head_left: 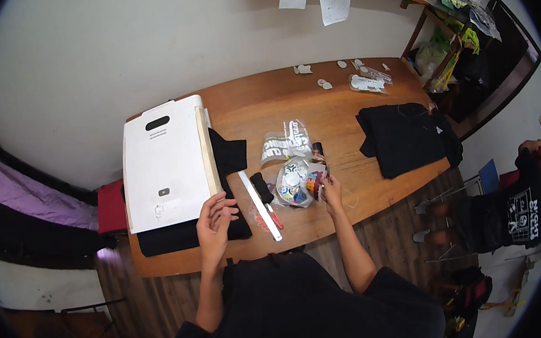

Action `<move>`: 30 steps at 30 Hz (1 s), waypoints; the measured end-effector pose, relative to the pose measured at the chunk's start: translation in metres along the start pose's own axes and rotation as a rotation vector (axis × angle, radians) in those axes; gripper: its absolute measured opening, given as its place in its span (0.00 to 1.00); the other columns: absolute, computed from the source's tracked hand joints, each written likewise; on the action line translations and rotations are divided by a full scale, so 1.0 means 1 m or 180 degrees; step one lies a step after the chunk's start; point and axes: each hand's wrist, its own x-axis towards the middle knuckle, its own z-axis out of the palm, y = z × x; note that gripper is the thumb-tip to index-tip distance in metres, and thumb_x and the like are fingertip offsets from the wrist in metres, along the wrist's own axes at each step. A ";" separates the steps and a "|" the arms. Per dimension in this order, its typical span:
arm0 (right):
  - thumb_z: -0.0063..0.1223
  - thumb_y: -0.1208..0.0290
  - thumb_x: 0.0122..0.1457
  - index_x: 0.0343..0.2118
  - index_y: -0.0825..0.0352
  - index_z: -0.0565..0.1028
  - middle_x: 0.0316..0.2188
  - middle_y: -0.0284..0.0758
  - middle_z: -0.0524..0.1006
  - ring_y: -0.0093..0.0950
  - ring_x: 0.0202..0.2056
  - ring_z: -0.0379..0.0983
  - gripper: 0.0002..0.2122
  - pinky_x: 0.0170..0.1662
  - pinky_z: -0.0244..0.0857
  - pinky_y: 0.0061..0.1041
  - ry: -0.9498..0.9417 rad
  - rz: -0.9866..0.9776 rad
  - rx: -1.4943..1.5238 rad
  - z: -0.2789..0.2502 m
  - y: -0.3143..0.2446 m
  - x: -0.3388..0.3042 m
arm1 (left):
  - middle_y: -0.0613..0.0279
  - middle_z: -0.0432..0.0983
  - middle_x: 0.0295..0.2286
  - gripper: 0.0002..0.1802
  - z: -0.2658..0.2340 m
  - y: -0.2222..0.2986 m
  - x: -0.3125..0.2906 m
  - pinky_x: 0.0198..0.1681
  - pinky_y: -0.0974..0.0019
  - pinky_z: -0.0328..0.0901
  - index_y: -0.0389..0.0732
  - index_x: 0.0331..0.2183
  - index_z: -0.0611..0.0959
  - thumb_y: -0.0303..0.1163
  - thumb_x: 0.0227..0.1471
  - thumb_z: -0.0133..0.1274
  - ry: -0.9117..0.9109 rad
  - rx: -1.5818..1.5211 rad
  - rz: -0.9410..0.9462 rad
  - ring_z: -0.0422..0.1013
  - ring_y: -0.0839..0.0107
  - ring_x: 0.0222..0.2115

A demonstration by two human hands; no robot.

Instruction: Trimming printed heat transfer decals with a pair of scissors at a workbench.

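Note:
My left hand (214, 220) is raised beside the right edge of a white flat board (167, 159), its fingers apart and nothing in them. The board has a dark oval slot and lies over black fabric (177, 237). Over the table's middle, my right hand (332, 192) is closed at the edge of a small red, blue and orange printed piece (315, 182); what exactly its fingers pinch is partly hidden. Just left of that sits a clear plastic bag (292, 177) with round patterned contents. A printed clear film (284, 145) lies behind it.
A white ruler-like strip (259, 205), a black bundle (260, 188) and red scissor-like handles (274, 221) lie between my hands. Folded black shirts (406, 141) occupy the table's right side. White cut-outs (366, 83) lie at the back. A person (499, 210) is at the right.

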 end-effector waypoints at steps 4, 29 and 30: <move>0.48 0.75 0.53 0.29 0.63 0.68 0.13 0.23 0.61 0.13 0.09 0.50 0.02 0.10 0.41 0.15 0.0096 0.0156 0.0353 0.018 0.006 0.007 | 0.56 0.73 0.36 0.17 -0.021 0.002 -0.018 0.37 0.73 0.65 0.33 0.47 0.69 0.27 0.55 0.46 0.0232 -0.0020 -0.0093 0.69 0.76 0.33; 0.53 0.71 0.47 0.33 0.67 0.75 0.29 0.44 0.75 0.43 0.33 0.73 0.10 0.35 0.66 0.38 -0.1151 -0.1389 -0.3525 0.103 0.117 -0.035 | 0.58 0.74 0.34 0.14 -0.072 -0.018 -0.053 0.37 0.75 0.64 0.33 0.44 0.72 0.28 0.55 0.47 0.0708 -0.0046 -0.0330 0.70 0.77 0.32; 0.56 0.69 0.47 0.37 0.62 0.75 0.35 0.41 0.73 0.42 0.35 0.72 0.12 0.37 0.66 0.37 -0.1528 -0.1512 -0.3824 0.105 0.118 -0.041 | 0.58 0.74 0.34 0.14 -0.073 -0.020 -0.053 0.37 0.75 0.64 0.33 0.44 0.72 0.28 0.55 0.47 0.0708 -0.0041 -0.0334 0.70 0.77 0.32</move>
